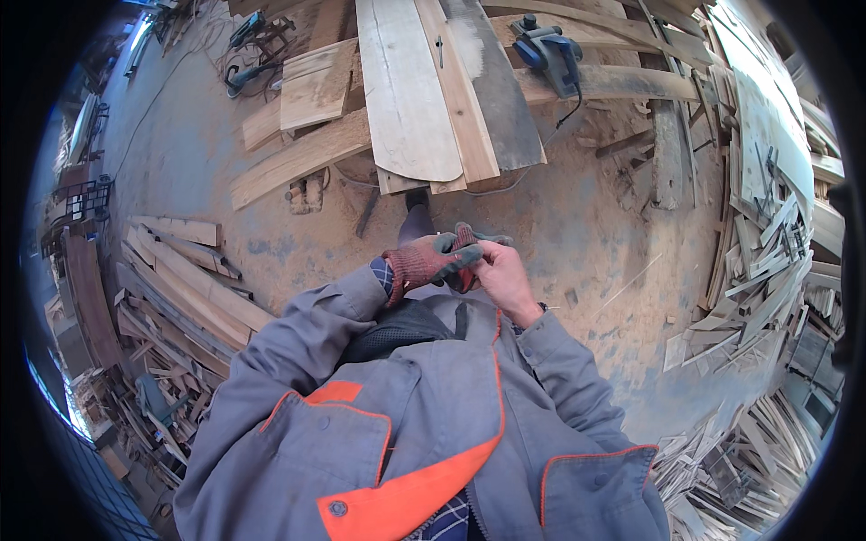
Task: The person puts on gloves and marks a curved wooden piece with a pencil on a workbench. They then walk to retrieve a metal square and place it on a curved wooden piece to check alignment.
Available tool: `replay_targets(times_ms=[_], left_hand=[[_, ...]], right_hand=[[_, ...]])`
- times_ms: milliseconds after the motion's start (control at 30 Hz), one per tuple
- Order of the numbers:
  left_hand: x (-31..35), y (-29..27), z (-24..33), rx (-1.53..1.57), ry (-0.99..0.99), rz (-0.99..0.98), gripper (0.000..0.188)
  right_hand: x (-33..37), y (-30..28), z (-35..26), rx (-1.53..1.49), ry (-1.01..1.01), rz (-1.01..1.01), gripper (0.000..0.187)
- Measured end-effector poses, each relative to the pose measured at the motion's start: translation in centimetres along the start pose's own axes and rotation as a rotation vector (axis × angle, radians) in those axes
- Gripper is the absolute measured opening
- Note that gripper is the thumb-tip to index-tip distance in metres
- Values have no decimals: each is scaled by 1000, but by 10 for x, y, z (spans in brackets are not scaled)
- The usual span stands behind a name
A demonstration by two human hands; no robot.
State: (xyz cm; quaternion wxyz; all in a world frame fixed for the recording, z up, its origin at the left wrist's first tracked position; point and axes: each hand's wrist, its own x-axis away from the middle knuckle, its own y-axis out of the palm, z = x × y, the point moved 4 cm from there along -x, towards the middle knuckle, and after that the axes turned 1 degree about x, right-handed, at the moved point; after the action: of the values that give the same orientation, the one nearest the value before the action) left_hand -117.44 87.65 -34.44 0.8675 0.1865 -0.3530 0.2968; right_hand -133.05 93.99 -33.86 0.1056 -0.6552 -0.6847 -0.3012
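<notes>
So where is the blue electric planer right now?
In the head view the blue electric planer sits upper right of centre on a long plank, beyond both hands, right of the stacked boards.

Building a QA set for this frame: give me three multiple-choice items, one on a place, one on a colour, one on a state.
1. Where does the blue electric planer lie?
A. On the boards ahead of the person
B. On the dirt floor by the feet
C. In the right hand

2. What colour is the trim on the grey jacket?
A. Yellow
B. Orange
C. White

3. What state are the hands in?
A. Both bare
B. Both gloved
C. Left hand gloved, right hand bare

Answers:
1 A, the planer rests on the stacked planks at the top of the view.
2 B, orange edges the collar and pockets.
3 C, the left wears a red knit glove; the bare right grips a second glove.
</notes>
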Motion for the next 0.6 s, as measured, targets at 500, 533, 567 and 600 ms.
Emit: replay_targets(times_ms=[500,533,567,600], left_hand=[[24,-2,46,-1092,82,386,35],[25,-1,47,-1050,87,345,35],[24,-1,47,-1009,93,305,35],[24,-1,47,-970,133,289,35]], right_hand=[[11,-12,-23,658,-356,480,27],[18,-5,-36,799,-526,533,29],[24,1,-47,813,-661,513,29],[29,8,-58,824,-812,485,31]])
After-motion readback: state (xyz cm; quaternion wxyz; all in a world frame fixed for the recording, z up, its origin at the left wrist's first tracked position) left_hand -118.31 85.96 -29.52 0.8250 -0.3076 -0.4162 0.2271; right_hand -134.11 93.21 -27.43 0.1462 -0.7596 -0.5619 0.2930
